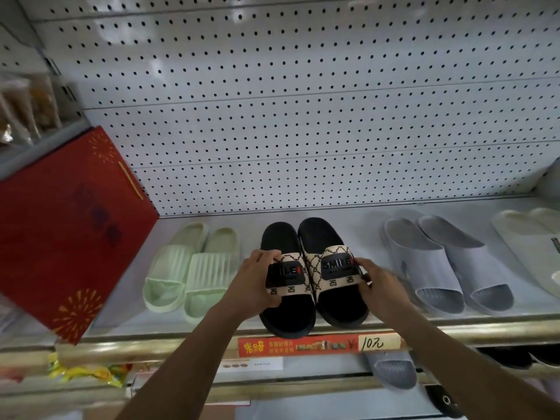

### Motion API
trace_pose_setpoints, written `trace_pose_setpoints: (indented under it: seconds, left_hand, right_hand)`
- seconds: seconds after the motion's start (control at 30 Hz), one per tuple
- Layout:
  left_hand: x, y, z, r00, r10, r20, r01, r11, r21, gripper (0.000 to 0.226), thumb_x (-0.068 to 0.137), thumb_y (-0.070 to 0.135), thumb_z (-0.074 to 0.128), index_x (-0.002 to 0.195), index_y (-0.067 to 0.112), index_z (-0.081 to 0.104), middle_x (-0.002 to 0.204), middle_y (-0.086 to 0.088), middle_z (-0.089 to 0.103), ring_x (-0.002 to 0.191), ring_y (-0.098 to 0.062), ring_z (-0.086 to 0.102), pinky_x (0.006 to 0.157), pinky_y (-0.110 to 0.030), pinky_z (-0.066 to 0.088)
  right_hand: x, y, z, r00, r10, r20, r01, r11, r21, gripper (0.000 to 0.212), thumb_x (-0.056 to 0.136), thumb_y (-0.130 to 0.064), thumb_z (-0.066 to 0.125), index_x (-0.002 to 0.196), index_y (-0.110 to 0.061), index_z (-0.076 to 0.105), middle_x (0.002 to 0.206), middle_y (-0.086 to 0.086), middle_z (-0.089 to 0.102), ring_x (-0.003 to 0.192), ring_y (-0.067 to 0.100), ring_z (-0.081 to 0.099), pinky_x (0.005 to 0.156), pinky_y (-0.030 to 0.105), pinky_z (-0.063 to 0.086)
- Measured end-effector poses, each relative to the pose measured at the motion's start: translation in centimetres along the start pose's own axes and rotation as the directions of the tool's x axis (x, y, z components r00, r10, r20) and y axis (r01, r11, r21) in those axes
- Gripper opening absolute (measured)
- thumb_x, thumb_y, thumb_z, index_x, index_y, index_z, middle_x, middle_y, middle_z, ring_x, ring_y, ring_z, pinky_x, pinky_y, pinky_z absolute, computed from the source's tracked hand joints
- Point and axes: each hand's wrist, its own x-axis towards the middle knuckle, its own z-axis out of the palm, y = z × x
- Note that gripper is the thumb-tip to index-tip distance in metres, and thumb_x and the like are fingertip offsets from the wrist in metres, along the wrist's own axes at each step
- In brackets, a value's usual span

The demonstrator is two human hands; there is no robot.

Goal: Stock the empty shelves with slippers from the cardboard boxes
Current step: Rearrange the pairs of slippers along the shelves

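Observation:
A pair of black slippers with beige patterned straps rests side by side on the white shelf (348,213), toes toward me. My left hand (257,280) grips the strap of the left black slipper (285,237). My right hand (378,283) holds the outer edge of the right black slipper (321,234). A pale green pair (188,274) lies to the left, a grey pair (439,262) to the right, and a cream slipper (530,237) sits at the far right.
A red box (69,231) leans at the shelf's left end. White pegboard (303,101) backs the shelf. A red and yellow price tag (318,345) is on the front rail. More slippers (391,371) show on the shelf below.

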Motion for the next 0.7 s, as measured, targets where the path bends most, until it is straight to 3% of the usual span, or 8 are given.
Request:
trace_pose_setpoints:
  seconds: [0.13, 0.27, 0.33, 0.43, 0.53, 0.6, 0.7]
  left_hand:
    - [-0.4, -0.1, 0.1, 1.000, 0.011, 0.000, -0.011, 0.999, -0.049, 0.101, 0.067, 0.023, 0.085, 0.150, 0.024, 0.029, 0.146, 0.002, 0.032, 0.131, -0.017, 0.037, 0.111, -0.036, 0.036]
    - [-1.7, -1.3, -1.2, 0.994, 0.062, -0.094, -0.070, 0.993, -0.090, 0.095, 0.073, 0.036, 0.083, 0.150, 0.026, 0.030, 0.148, 0.005, 0.031, 0.136, -0.011, 0.030, 0.113, -0.026, 0.026]
    - [-2.4, -3.1, -2.7, 0.985, 0.074, -0.158, -0.084, 0.995, -0.060, 0.089, 0.076, 0.036, 0.082, 0.149, 0.025, 0.032, 0.149, 0.005, 0.032, 0.139, -0.013, 0.027, 0.113, -0.025, 0.022]
    - [-3.0, -7.4, -5.9, 0.980, 0.026, -0.198, -0.025, 1.000, 0.007, 0.086, 0.076, 0.026, 0.081, 0.149, 0.021, 0.035, 0.150, -0.002, 0.034, 0.140, -0.022, 0.027, 0.113, -0.030, 0.022]
    - [-3.0, -12.0, -8.9, 0.983, -0.052, -0.174, 0.065, 0.995, 0.071, 0.090, 0.070, 0.022, 0.076, 0.150, 0.020, 0.032, 0.154, -0.007, 0.032, 0.141, -0.026, 0.025, 0.116, -0.035, 0.021]
    - [-2.7, -14.5, -10.5, 0.989, -0.108, -0.106, 0.119, 0.987, 0.111, 0.095, 0.072, 0.015, 0.075, 0.153, 0.022, 0.026, 0.159, -0.005, 0.023, 0.144, -0.024, 0.018, 0.117, -0.035, 0.019]
    - [-1.7, -16.8, -11.7, 0.994, -0.109, 0.009, 0.106, 0.979, 0.177, 0.100, 0.072, 0.009, 0.073, 0.155, 0.024, 0.018, 0.162, -0.003, 0.013, 0.147, -0.024, 0.011, 0.119, -0.036, 0.020]
  right_hand:
    - [0.2, -0.3, -0.8, 0.998, 0.007, 0.057, -0.003, 0.998, -0.067, 0.053, 0.088, -0.002, 0.046, 0.136, -0.025, 0.049, 0.112, 0.006, 0.066, 0.089, 0.020, 0.057, 0.069, 0.025, 0.045]
    - [-0.4, -2.5, -0.9, 0.991, -0.018, -0.135, 0.018, 1.000, 0.001, 0.053, 0.085, -0.004, 0.050, 0.135, -0.022, 0.051, 0.128, 0.011, 0.056, 0.120, 0.027, 0.047, 0.098, 0.037, 0.039]
    - [-0.5, -4.8, -0.6, 0.979, -0.100, -0.176, 0.113, 0.991, 0.068, 0.051, 0.086, -0.004, 0.050, 0.135, -0.020, 0.050, 0.128, 0.008, 0.052, 0.121, 0.025, 0.043, 0.101, 0.037, 0.037]
    - [-1.2, -9.7, 0.4, 0.952, -0.232, -0.197, 0.266, 0.950, 0.166, 0.051, 0.089, -0.006, 0.052, 0.136, -0.023, 0.047, 0.125, -0.002, 0.047, 0.116, 0.017, 0.050, 0.097, 0.036, 0.046]
    - [-1.9, -14.8, 3.0, 0.924, -0.360, -0.129, 0.380, 0.897, 0.223, 0.055, 0.088, -0.012, 0.057, 0.138, -0.028, 0.042, 0.127, -0.006, 0.044, 0.116, 0.011, 0.049, 0.096, 0.036, 0.048]
    - [-1.9, -18.3, 6.0, 0.906, -0.424, -0.009, 0.418, 0.888, 0.194, 0.063, 0.086, -0.017, 0.061, 0.142, -0.030, 0.036, 0.134, -0.001, 0.040, 0.124, 0.018, 0.043, 0.103, 0.038, 0.042]
    - [-0.9, -21.7, 10.6, 0.907, -0.336, 0.255, 0.338, 0.941, 0.037, 0.086, 0.081, -0.020, 0.064, 0.151, -0.030, 0.015, 0.149, 0.007, 0.022, 0.133, 0.034, 0.032, 0.108, 0.043, 0.034]
